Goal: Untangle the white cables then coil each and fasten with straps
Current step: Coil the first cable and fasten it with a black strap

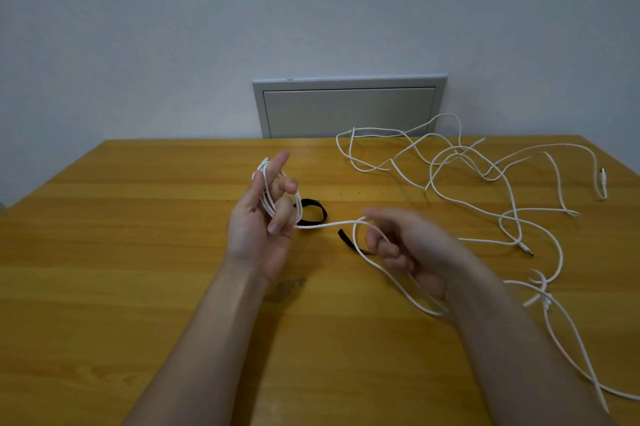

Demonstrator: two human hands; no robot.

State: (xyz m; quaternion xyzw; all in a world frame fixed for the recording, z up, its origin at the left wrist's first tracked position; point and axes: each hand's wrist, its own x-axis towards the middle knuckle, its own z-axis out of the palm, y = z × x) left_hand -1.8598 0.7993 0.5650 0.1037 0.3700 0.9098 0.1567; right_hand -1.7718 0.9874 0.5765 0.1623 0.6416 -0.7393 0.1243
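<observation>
Gripping with curled fingers, the left hand [263, 221] is raised palm-inward over the wooden table [138, 217] and holds a coil [268, 203] of several turns wound round its fingers, the index finger pointing up above the loops. From the coil's lower right edge a single run of white cable [325, 225] stretches right to the right hand [405, 245], which is blurred; its fingers are curled round that strand, and the cable trails on beneath the wrist toward the near right. On the table between the hands lie a looped black strap [318, 209], just right of the coil, and a second black strap [346, 240] partly hidden by the right hand. Farther right, loose white cables [460, 147] sprawl tangled, a connector [603, 179] at the far right edge.
</observation>
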